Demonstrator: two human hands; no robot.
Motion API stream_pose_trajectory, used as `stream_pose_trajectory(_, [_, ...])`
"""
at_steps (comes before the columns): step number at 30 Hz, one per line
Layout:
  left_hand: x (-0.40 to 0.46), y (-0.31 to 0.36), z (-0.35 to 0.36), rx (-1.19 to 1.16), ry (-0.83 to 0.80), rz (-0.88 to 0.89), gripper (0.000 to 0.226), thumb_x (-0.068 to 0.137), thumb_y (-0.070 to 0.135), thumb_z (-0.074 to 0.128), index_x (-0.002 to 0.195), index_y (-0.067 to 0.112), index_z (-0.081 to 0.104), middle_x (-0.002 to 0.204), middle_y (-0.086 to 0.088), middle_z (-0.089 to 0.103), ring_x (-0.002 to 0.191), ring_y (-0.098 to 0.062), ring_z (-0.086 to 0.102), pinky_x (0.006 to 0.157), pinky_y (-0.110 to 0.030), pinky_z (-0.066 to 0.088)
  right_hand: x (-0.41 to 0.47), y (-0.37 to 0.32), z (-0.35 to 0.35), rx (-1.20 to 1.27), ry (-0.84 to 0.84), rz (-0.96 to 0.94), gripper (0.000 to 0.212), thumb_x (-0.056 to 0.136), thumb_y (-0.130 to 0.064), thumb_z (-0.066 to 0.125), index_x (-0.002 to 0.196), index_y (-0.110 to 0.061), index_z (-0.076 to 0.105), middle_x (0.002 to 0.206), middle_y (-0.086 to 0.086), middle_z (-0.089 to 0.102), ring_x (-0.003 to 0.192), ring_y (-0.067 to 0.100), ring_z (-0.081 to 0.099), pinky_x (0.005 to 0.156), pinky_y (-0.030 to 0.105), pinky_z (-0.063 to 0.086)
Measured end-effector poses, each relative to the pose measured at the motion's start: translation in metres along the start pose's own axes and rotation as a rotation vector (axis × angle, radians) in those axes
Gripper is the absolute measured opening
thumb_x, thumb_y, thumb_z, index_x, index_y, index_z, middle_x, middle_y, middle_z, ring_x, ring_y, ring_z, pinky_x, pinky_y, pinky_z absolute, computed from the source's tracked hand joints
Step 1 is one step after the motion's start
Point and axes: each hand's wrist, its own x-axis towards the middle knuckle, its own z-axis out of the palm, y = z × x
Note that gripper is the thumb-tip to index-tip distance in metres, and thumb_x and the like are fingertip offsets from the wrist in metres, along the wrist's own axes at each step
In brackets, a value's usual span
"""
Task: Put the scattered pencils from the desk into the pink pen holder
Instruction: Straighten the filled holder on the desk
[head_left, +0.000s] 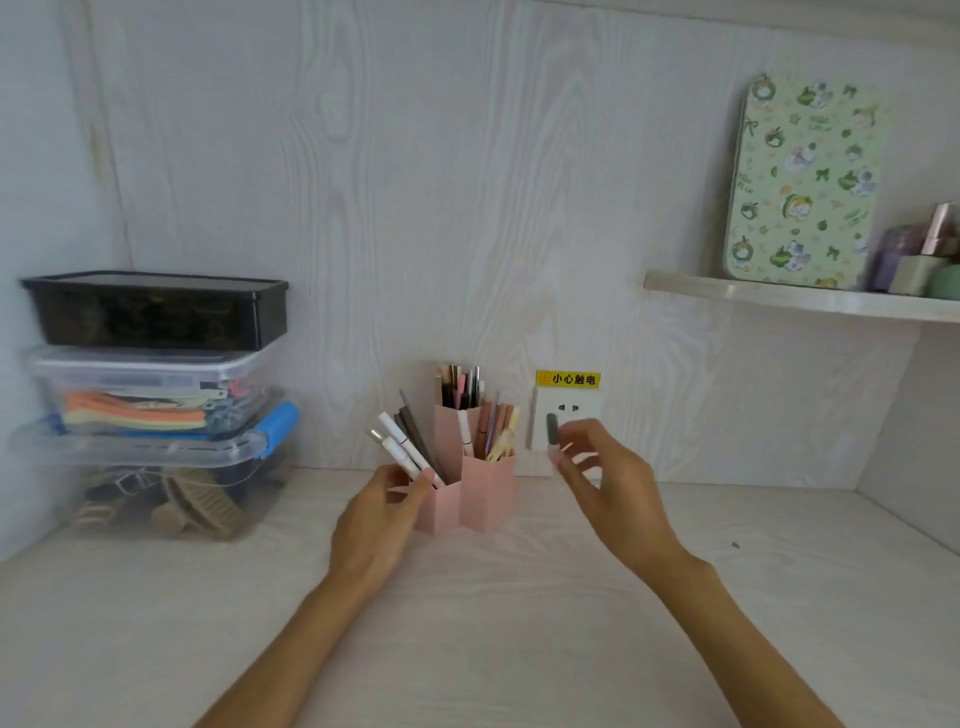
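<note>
The pink pen holder (470, 486) stood on the pale wood-grain surface (493, 623) just below the centre of the frame, close to the back wall. It was made of three joined hexagonal tubes: a tall one at the back, a medium one at the front right and a short one at the front left. The pencils and pens (470, 387) in the tall tube stood nearly upright, long axes vertical. Those in the right tube (496, 423) leaned slightly to the right. The white and dark ones in the short left tube (405, 439) slanted strongly, tips down in the tube and free ends pointing toward the upper left.

The left hand (376, 525) lay against the left side of the holder, fingers curled toward the short tube; whether it truly gripped the tube I could not tell. The right hand (610, 480) hovered just right of the holder, fingers loosely spread, with the thumb and forefinger pinching a short dark grey piece (551, 430), held upright in front of the wall socket (567, 415) with its yellow warning label (568, 379).

At the left of the frame stood stacked plastic boxes (156, 374). At the upper right a shelf (800, 301) carried a green patterned tin (802, 182).
</note>
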Motion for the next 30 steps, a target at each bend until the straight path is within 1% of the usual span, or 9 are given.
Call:
stream_pose_trajectory(3, [-0.002, 0.002, -0.001, 0.007, 0.026, 0.023, 0.024, 0.084, 0.054, 0.056, 0.100, 0.037, 0.058, 0.097, 0.013, 0.065, 0.088, -0.013, 0.059, 0.076, -0.029, 0.042, 0.024, -0.022, -0.001, 0.309, 0.216, 0.070, 0.038, 0.091, -0.024, 0.056, 0.123, -0.034, 0.037, 0.096, -0.006, 0.068, 0.082, 0.001, 0.064, 0.069, 0.011, 0.050])
stream_pose_trajectory(6, [-0.004, 0.004, -0.003, 0.002, 0.049, 0.028, 0.030, 0.082, 0.055, 0.057, 0.103, 0.034, 0.061, 0.093, 0.015, 0.064, 0.086, -0.011, 0.058, 0.075, -0.027, 0.041, 0.046, -0.041, 0.005, 0.326, 0.272, 0.016, 0.052, 0.092, -0.024, 0.055, 0.133, -0.042, 0.027, 0.091, -0.003, 0.069, 0.080, 0.003, 0.067, 0.070, 0.014, 0.054])
stream_pose_trajectory(12, [-0.006, 0.005, -0.005, -0.012, 0.050, 0.022, 0.034, 0.079, 0.059, 0.056, 0.102, 0.035, 0.061, 0.094, 0.016, 0.065, 0.088, -0.010, 0.059, 0.073, -0.027, 0.042, 0.059, -0.052, 0.041, -0.116, -0.072, -0.031, 0.034, 0.091, -0.023, 0.054, 0.121, -0.032, 0.042, 0.088, -0.008, 0.069, 0.075, 0.010, 0.063, 0.062, 0.031, 0.050])
stream_pose_trajectory(15, [-0.007, 0.005, -0.005, -0.020, 0.039, 0.020, 0.035, 0.079, 0.061, 0.055, 0.102, 0.036, 0.060, 0.096, 0.015, 0.066, 0.090, -0.011, 0.060, 0.073, -0.028, 0.043, 0.054, -0.042, 0.048, -0.340, -0.123, -0.095, 0.021, 0.092, -0.030, 0.052, 0.109, -0.025, 0.062, 0.097, -0.007, 0.068, 0.094, 0.015, 0.054, 0.075, 0.028, 0.039])
stream_pose_trajectory(18, [-0.006, 0.005, -0.004, -0.024, 0.032, 0.029, 0.036, 0.077, 0.063, 0.054, 0.103, 0.038, 0.058, 0.096, 0.018, 0.063, 0.093, -0.011, 0.060, 0.071, -0.028, 0.041, 0.044, -0.032, 0.041, -0.330, -0.060, -0.183, 0.028, 0.094, -0.034, 0.047, 0.116, -0.024, 0.062, 0.117, -0.005, 0.061, 0.114, 0.016, 0.046, 0.089, 0.028, 0.032])
stream_pose_trajectory(20, [-0.004, 0.005, -0.004, 0.002, 0.004, 0.030, 0.045, 0.074, 0.065, 0.055, 0.110, 0.038, 0.053, 0.100, 0.019, 0.056, 0.095, -0.009, 0.055, 0.073, -0.029, 0.039, 0.034, -0.024, 0.035, -0.200, 0.053, -0.095, 0.032, 0.094, -0.034, 0.047, 0.125, -0.026, 0.054, 0.123, -0.006, 0.057, 0.116, 0.013, 0.046, 0.093, 0.027, 0.034])
stream_pose_trajectory(22, [-0.002, 0.003, -0.006, 0.060, -0.122, 0.047, 0.053, 0.068, 0.058, 0.061, 0.114, 0.040, 0.042, 0.107, 0.018, 0.047, 0.095, -0.007, 0.047, 0.073, -0.028, 0.039, 0.022, -0.015, 0.031, -0.014, 0.077, 0.150, 0.045, 0.091, -0.034, 0.055, 0.133, -0.025, 0.042, 0.124, -0.006, 0.054, 0.111, 0.012, 0.047, 0.091, 0.027, 0.037])
stream_pose_trajectory(26, [0.000, 0.001, -0.016, 0.019, -0.407, 0.072, 0.075, 0.052, 0.051, 0.074, 0.113, 0.045, 0.032, 0.110, 0.023, 0.049, 0.103, -0.005, 0.054, 0.079, -0.025, 0.046, 0.003, -0.014, 0.039, 0.380, -0.242, 0.565, 0.062, 0.086, -0.033, 0.061, 0.138, -0.023, 0.028, 0.132, -0.001, 0.046, 0.108, 0.013, 0.049, 0.075, 0.019, 0.040])
stream_pose_trajectory(30, [0.004, 0.005, -0.018, 0.059, -0.309, 0.081, 0.073, 0.058, 0.057, 0.074, 0.123, 0.033, 0.047, 0.113, 0.014, 0.062, 0.098, -0.008, 0.061, 0.087, -0.033, 0.050, 0.005, -0.028, 0.062, 0.327, -0.231, 0.599, 0.077, 0.076, -0.024, 0.074, 0.138, -0.013, 0.029, 0.126, 0.003, 0.050, 0.107, 0.016, 0.051, 0.081, 0.023, 0.047])
